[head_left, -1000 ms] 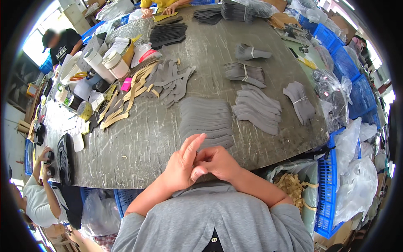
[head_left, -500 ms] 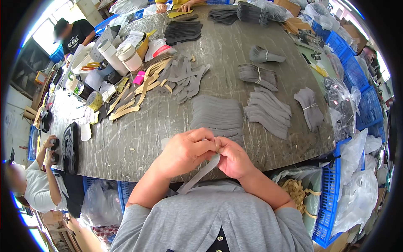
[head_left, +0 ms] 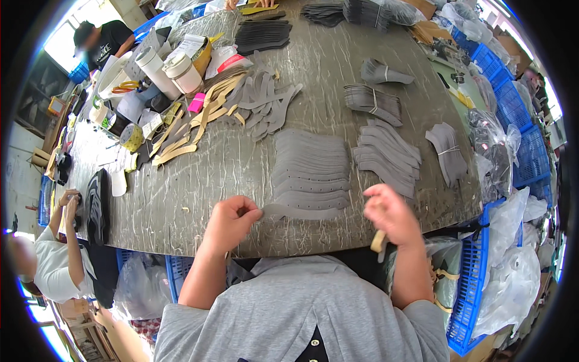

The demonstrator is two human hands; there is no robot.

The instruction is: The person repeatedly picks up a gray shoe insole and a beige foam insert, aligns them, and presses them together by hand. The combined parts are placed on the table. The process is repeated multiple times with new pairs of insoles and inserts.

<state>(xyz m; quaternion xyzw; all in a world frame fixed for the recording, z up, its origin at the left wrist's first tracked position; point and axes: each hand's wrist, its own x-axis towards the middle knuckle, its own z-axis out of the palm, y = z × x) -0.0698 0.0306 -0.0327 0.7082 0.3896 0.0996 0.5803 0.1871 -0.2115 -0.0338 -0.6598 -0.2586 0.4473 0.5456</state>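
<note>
My left hand pinches the left end of a grey curved strip between thumb and fingertips. That strip lies along the near edge of an overlapping row of grey shaped pieces, some with small dark holes. My right hand is off to the right, over the table's near edge, its fingers smeared by motion. Just below it a short, curled tan strip shows; whether the fingers hold it I cannot tell. A fanned stack of grey pieces lies beyond my right hand.
Tied grey bundles lie at the right. Loose tan and grey strips, a white lidded cup and a tape roll crowd the left. A blue crate and plastic bags flank the near right. Co-workers are at the left and far edge.
My hands have parted from in front of my chest. The left has brought the grey strip down onto the row's near edge; the right has swung rightward, and a tan strip now shows beneath it.
</note>
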